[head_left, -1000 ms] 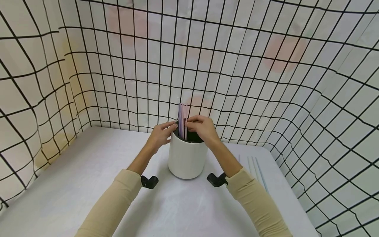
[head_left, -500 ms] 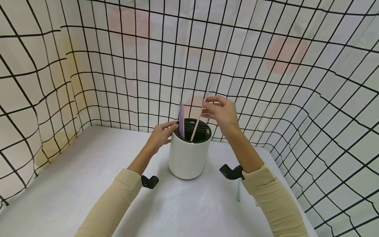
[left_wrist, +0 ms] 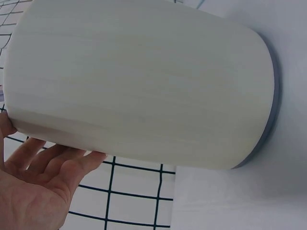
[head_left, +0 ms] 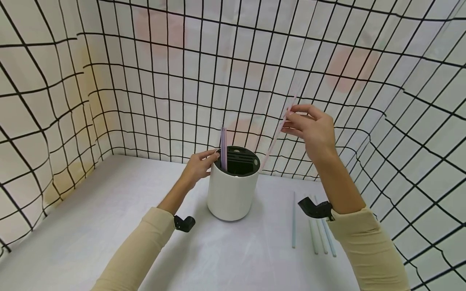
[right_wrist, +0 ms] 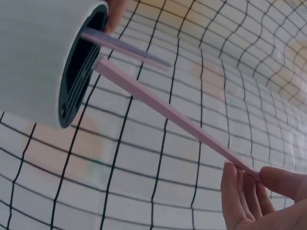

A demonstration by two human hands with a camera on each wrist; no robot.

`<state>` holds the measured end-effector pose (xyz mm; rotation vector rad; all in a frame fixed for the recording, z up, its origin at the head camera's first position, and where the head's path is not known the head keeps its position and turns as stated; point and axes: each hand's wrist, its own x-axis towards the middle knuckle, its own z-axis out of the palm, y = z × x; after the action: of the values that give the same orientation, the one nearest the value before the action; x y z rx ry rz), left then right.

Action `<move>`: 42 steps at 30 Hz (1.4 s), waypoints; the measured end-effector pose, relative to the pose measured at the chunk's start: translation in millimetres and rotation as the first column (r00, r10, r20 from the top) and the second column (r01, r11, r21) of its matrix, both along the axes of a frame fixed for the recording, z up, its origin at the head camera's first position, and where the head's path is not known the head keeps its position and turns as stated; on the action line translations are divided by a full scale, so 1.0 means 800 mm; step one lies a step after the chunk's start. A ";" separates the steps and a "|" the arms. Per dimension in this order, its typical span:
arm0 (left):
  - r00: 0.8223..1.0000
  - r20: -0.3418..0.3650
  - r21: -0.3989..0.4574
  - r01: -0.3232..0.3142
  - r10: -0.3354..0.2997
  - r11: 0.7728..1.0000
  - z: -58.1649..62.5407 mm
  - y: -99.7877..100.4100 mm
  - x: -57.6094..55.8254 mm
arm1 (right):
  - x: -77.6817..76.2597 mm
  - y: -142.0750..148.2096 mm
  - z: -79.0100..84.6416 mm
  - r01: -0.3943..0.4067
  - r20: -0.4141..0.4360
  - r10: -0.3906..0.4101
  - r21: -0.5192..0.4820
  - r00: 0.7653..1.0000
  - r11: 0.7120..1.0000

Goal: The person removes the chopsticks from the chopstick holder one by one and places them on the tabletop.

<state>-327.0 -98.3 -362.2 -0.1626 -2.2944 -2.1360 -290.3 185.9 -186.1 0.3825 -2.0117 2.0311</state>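
Note:
A white round utensil holder [head_left: 231,198] with a black slotted insert stands upright on the table. My left hand [head_left: 198,167] grips its left rim, thumb over the edge and fingers along the outer wall [left_wrist: 139,86]. Between thumb and fingertips, my right hand [head_left: 316,131] pinches a pink straw [right_wrist: 168,112] in a clear wrapper, raised to the right of the holder. The straw slants, its lower end near the holder's rim in the head view. Several purple and pink straws [head_left: 223,150] stand in the holder's left part, beside my left thumb.
On the table's right side lie a blue straw [head_left: 293,222] by itself and several pale green and blue straws [head_left: 320,236] side by side, partly under my right wrist. A white cloth with a black grid [head_left: 174,101] rises behind and on both sides of the table.
My right hand has lifted the pink straw out of the holder and carried it up and to the right. My left hand has stayed on the rim.

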 end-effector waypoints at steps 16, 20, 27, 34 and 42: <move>1.000 -0.007 0.006 0.008 -0.008 1.000 0.000 0.001 -0.002 | -0.019 0.091 -0.091 0.020 0.170 -0.047 0.157 0.984 0.987; 1.000 -0.003 0.006 0.002 -0.002 1.000 -0.001 0.000 -0.002 | -0.025 0.105 -0.125 -0.023 0.224 -0.014 0.163 0.975 0.986; 1.000 -0.003 -0.007 -0.004 0.003 1.000 -0.002 0.000 0.000 | -0.034 0.122 -0.182 -0.026 0.311 -0.041 0.208 0.949 0.978; 1.000 -0.006 0.005 -0.005 0.005 1.000 -0.001 0.001 0.000 | -0.039 0.136 -0.234 -0.061 0.378 -0.026 0.216 0.925 0.974; 1.000 0.004 -0.008 -0.020 0.020 1.000 0.000 0.001 -0.001 | -0.038 0.144 -0.262 -0.095 0.433 0.004 0.191 0.902 0.977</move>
<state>-328.1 -97.8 -361.9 -0.1345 -2.2974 -2.1202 -320.9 301.5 -395.8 0.0149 -2.5096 2.0819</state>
